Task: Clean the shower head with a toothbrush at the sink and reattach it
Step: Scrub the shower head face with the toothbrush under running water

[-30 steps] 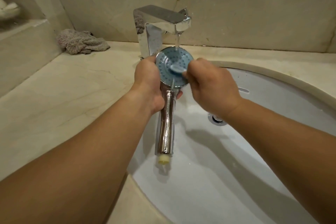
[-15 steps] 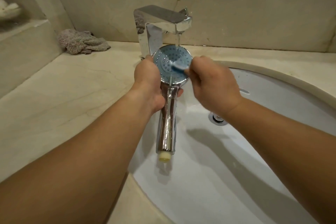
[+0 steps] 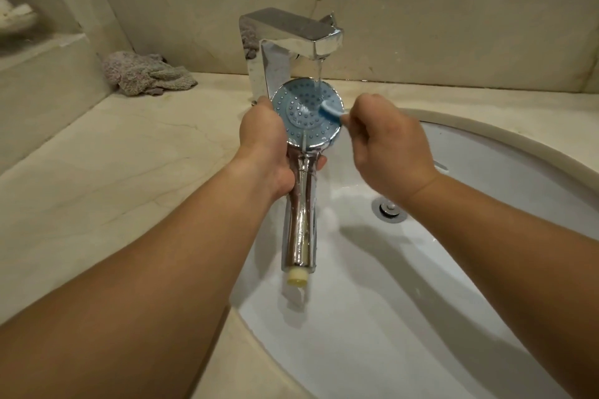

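Note:
A chrome shower head (image 3: pixel 299 120) with a round blue nozzle face is held over the white sink (image 3: pixel 486 317), face toward me, handle pointing down to a cream threaded end. My left hand (image 3: pixel 267 145) grips its neck just below the face. My right hand (image 3: pixel 387 147) grips a blue toothbrush (image 3: pixel 330 111), whose head presses on the right part of the face. Most of the brush handle is hidden in my fist. Water runs from the chrome faucet (image 3: pixel 291 38) onto the top of the face.
A crumpled grey cloth (image 3: pixel 146 74) lies on the beige marble counter (image 3: pixel 113 171) at the back left. The sink drain (image 3: pixel 389 209) sits below my right wrist. A raised ledge (image 3: pixel 39 51) stands at the far left, with the tiled wall close behind the faucet.
The toothbrush head has moved from the lower middle of the nozzle face up and to its right side. The shower head has risen slightly toward the faucet stream.

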Tool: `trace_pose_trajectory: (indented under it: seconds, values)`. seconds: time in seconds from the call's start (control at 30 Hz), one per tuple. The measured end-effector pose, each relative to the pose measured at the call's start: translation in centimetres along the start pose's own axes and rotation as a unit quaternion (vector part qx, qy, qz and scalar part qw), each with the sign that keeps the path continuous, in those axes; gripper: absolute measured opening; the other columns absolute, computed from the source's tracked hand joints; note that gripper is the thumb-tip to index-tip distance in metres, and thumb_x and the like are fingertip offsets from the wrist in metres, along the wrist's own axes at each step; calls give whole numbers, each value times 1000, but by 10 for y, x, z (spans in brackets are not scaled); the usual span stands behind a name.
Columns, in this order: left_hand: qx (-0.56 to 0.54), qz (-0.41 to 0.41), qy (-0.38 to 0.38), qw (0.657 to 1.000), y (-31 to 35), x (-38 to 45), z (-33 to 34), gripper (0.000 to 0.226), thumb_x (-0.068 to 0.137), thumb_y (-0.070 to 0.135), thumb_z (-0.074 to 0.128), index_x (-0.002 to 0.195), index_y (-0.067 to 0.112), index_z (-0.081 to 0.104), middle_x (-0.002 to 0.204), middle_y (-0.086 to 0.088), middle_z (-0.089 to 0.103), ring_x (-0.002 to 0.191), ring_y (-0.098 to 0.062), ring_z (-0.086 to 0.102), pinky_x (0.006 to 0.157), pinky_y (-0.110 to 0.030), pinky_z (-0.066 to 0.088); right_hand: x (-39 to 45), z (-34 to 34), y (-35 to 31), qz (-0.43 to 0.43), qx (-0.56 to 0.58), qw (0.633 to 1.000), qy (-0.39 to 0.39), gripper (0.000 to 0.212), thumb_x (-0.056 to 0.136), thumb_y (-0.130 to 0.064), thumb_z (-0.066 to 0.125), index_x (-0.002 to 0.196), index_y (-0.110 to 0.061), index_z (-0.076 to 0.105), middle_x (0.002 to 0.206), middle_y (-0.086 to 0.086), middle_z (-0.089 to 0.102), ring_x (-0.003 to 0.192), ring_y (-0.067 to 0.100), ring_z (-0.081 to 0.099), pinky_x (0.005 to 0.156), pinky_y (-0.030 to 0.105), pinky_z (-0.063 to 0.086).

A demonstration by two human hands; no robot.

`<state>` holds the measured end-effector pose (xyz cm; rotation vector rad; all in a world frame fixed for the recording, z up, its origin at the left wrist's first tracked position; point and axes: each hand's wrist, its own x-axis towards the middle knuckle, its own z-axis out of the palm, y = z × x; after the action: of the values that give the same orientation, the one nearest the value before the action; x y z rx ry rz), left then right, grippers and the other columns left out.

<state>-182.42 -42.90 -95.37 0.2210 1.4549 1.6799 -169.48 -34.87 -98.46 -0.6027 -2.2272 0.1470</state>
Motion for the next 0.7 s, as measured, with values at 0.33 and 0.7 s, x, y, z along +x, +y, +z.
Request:
trace_pose_trajectory:
  seconds: [0.33,0.7]
  values:
    - [18,0,-4,1000,2,-1,-2,50,102,39,34,118,15,74,105,-11,78,82,-28,70,68,-38,54,-8,2,5,-45,-5,999,-6,16,96,-16,51,81,-13,47,73,0,42,50,24,39,42,33,35]
    - [9,14,-28,999,0,-1,-1,46,99,38,38,112,10,72,94,-14,73,78,-27,63,62,-36,51,-2,5,6,51,28,998,5,19,98,-20,50,81,-17,43,74,-1,44,56,23,40,48,32,34]
